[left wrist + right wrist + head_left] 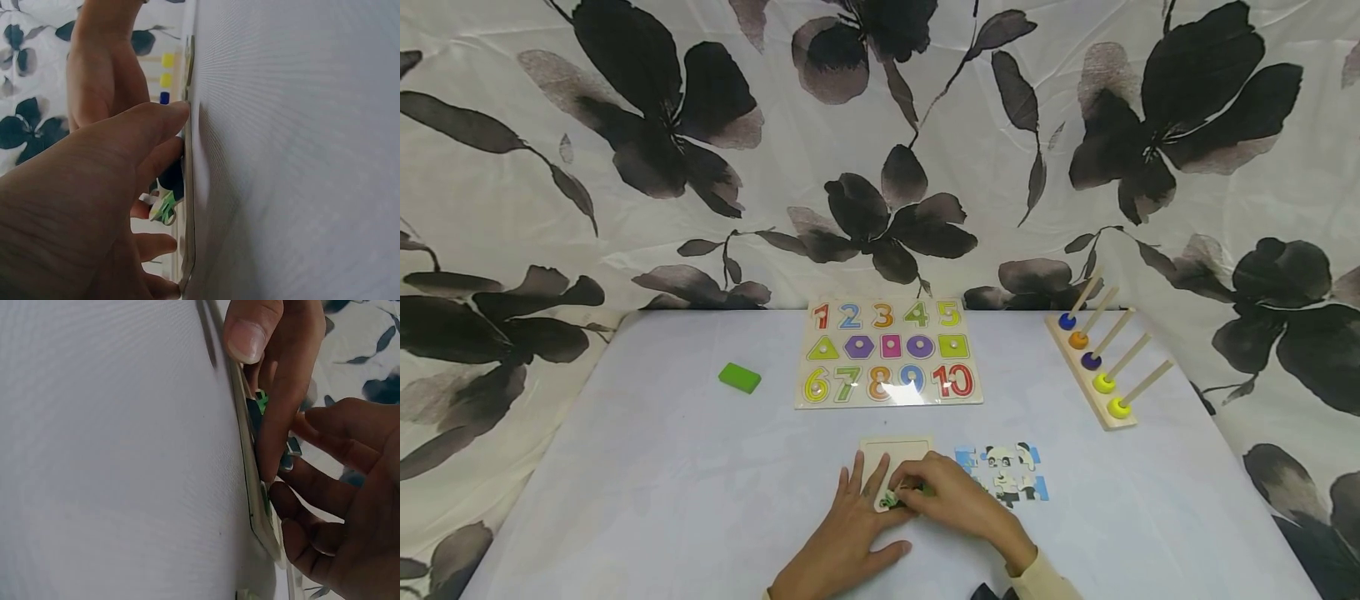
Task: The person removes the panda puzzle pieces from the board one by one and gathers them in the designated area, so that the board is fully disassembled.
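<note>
A small pale wooden puzzle tray (895, 448) lies on the table in front of the person. My left hand (853, 529) is spread over its left side, fingers extended, with thumb and fingertips along the edge in the left wrist view. Over the lower right of the tray, my right hand (958, 500) pinches a small green and white puzzle piece (889, 500) between thumb and bent fingers. In the right wrist view that piece (292, 450) shows at the fingertips, partly hidden. Several panda puzzle pieces (1004, 482) lie loosely grouped right of the tray.
Behind the tray lies a wooden board of colored numbers and shapes (887, 398). A green block (739, 377) is at the left. To the right stands a wooden peg rack (1090, 383) with colored beads. Floral cloth (865, 150) hangs behind the white table (685, 492).
</note>
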`<state>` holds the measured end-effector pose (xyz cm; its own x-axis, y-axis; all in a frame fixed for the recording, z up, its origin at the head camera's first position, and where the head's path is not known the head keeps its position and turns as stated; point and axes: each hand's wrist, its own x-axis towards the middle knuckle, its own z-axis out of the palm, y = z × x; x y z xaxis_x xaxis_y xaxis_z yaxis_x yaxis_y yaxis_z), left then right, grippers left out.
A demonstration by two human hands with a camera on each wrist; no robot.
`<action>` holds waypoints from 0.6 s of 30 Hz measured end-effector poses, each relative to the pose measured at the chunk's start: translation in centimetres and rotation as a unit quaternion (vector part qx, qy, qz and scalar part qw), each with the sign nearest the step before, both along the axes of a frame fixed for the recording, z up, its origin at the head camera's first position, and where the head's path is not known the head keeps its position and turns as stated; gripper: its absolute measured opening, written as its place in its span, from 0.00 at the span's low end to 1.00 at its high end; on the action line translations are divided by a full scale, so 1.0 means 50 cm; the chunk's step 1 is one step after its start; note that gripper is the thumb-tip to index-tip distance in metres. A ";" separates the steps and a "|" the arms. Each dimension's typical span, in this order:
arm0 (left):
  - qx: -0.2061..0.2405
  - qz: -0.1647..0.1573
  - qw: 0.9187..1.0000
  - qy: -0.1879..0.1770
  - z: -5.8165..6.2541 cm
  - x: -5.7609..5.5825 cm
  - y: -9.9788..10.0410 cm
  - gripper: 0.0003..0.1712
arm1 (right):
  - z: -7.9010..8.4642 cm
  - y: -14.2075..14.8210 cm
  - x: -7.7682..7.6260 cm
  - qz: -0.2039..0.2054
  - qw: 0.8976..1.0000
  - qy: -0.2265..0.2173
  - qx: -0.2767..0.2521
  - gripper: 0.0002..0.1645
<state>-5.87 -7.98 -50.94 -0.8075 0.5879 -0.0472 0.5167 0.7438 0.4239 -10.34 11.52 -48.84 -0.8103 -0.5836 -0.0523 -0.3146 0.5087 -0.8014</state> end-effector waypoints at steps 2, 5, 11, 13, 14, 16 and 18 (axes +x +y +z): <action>0.001 0.002 1.000 -0.002 0.000 0.000 0.000 0.25 | 0.000 0.001 0.000 0.004 1.000 -0.003 0.001 0.07; 0.002 0.004 1.000 0.001 0.000 0.000 0.000 0.25 | -0.003 0.003 -0.001 0.012 1.000 -0.010 0.005 0.12; 0.008 0.000 1.000 0.012 -0.001 0.002 -0.002 0.23 | -0.006 0.004 -0.001 0.022 1.000 -0.016 0.011 0.17; 0.006 -0.001 1.000 0.013 0.000 0.002 -0.002 0.23 | -0.005 0.004 0.000 0.021 1.000 -0.011 0.010 0.18; 0.006 -0.001 1.000 0.011 0.001 0.002 -0.002 0.23 | -0.005 0.004 0.000 0.020 1.000 -0.009 0.007 0.18; 0.002 -0.001 1.000 0.011 0.001 0.002 -0.002 0.24 | -0.005 0.003 -0.001 0.016 1.000 -0.006 0.001 0.18; -0.001 -0.001 1.000 0.011 0.002 0.002 -0.002 0.25 | -0.004 0.004 -0.002 0.011 1.000 -0.002 -0.005 0.18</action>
<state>-5.79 -8.08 -50.84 -0.8067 0.5902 -0.0308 0.5282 0.7434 0.4102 -10.43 11.73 -49.05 -0.7968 -0.6022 -0.0502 -0.3225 0.4940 -0.8074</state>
